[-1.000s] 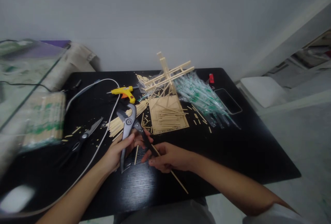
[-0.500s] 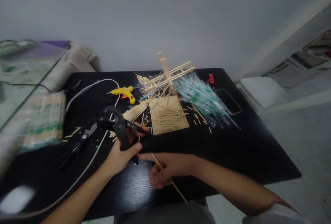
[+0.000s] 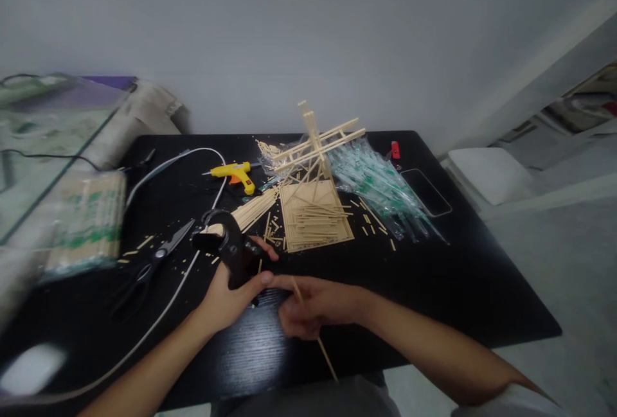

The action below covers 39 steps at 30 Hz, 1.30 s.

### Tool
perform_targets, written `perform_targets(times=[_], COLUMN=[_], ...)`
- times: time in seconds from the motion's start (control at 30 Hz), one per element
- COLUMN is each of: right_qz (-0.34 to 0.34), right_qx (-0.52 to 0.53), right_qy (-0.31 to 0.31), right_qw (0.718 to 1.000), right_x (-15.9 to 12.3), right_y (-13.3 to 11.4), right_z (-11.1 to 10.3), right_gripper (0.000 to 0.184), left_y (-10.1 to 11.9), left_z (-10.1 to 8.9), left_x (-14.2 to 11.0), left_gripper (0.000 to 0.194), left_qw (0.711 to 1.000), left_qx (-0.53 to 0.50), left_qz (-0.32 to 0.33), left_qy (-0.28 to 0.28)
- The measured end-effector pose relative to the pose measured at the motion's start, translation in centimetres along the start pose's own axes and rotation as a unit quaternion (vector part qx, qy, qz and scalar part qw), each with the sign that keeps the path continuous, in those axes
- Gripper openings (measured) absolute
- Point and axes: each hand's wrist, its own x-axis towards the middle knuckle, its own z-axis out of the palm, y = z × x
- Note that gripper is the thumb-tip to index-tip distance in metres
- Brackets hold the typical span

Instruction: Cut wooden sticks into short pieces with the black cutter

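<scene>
Black hand cutters with a thick curved head rest in my left hand, the thumb along the near side and fingers showing beyond. A short piece of thin wooden stick pokes up beside that thumb. My right hand is closed around a long thin wooden stick, which slants down toward the table's near edge. Its index finger stretches left and meets my left thumb tip. Beyond the hands stands a windmill-like model of glued sticks, with loose sticks piled on its square base.
On the black table lie a yellow glue gun, scissors, a white cable and a stick bundle. Plastic wrappers, a phone and a red object are at right. Packed sticks sit left.
The cutters have turned in my left hand, and their handles look closer together. My right hand has risen slightly, its index finger now at my left thumb tip; its stick hangs more steeply.
</scene>
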Motion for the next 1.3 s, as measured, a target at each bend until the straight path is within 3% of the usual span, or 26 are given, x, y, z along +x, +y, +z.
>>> perform_targets(times=[0.07,0.13,0.4,0.7,0.9,1.07,1.17,1.23,1.3], right_qz=[-0.054,-0.098,-0.221,-0.265,-0.297,-0.279,-0.267,-0.27,-0.262], right_qx=[0.031,0.05,-0.017,-0.078,-0.098,-0.181,-0.29,-0.383,-0.483], right_qy=[0.02,0.044,0.169,0.306,0.35,0.409,0.441,0.474,0.504], right_qw=[0.998,0.993,0.96,0.911,0.883,0.85,0.807,0.746,0.666], right_x=[-0.1,-0.1,-0.3,-1.1,-1.3,-1.5,-2.3,-3.1,-3.7], right_y=[-0.3,-0.8,-1.7,-2.8,-3.0,-3.1,-3.7,-4.2,-4.7], right_z=[-0.1,-0.1,-0.5,-1.6,-1.7,-1.3,-1.2,-1.4,-1.9], right_gripper=[0.062,0.051,0.053,0.037,0.028,0.028,0.025,0.023,0.017], left_y=[0.0,0.0,0.0,-0.2,1.4,1.5,1.3,1.2,1.0], left_z=[0.0,-0.1,0.0,-0.4,-1.5,-1.8,-1.6,-1.6,-1.6], left_x=[0.0,0.0,0.6,1.2,1.9,2.0,1.9,1.9,1.9], left_gripper=[0.027,0.026,0.033,0.042,0.038,0.03,0.027,0.025,0.023], left_qw=[1.0,0.999,0.995,0.981,0.966,0.97,0.973,0.975,0.978], left_qx=[-0.019,-0.027,-0.063,-0.143,-0.234,-0.199,-0.174,-0.157,-0.14], left_qz=[-0.012,-0.022,-0.078,-0.126,-0.103,-0.099,-0.076,-0.055,-0.043], left_qy=[0.017,0.023,-0.019,-0.029,0.042,0.097,0.129,0.145,0.149])
